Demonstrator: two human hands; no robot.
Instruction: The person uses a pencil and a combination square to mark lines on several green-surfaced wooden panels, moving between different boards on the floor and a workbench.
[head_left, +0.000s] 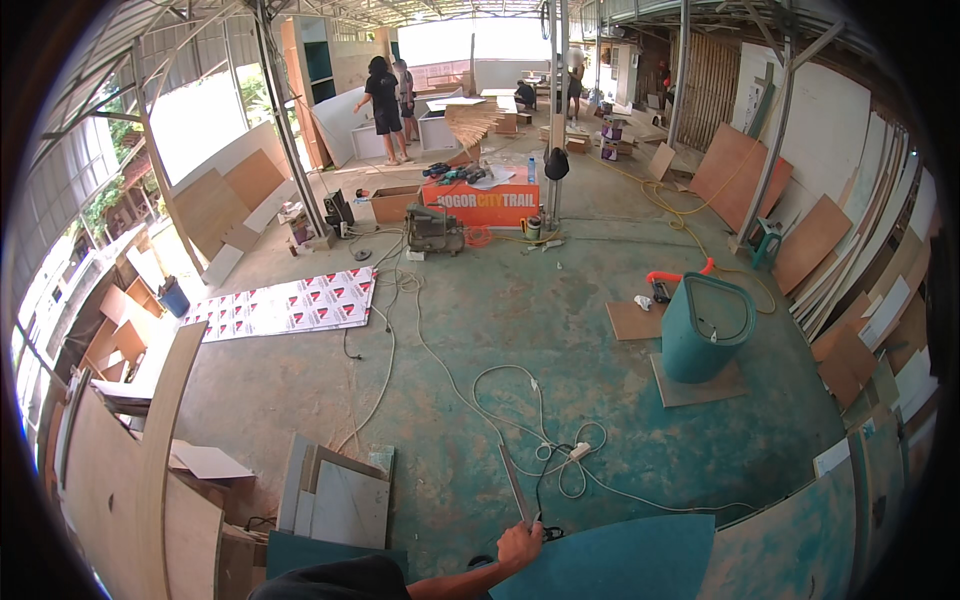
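Note:
My left hand (520,543) reaches in from the lower edge, its fingers curled closed beside a curved teal panel (630,560). What it grips is hidden. A thin grey strip (513,480) runs away from the fingertips along the floor. Just right of the fingers, a black cord (541,490) leads up toward a white socket block (578,452), with a small dark object (553,534) at its near end by the panel's edge. My right hand is out of view.
White extension cable (510,370) loops over the floor ahead. At right stands a rounded teal drum-like piece (705,330) on a board; boards (815,240) lean along both sides. A printed white sheet (290,303) lies at left. Farther off are a machine (435,230), an orange-fronted table (485,205) and several people (385,105).

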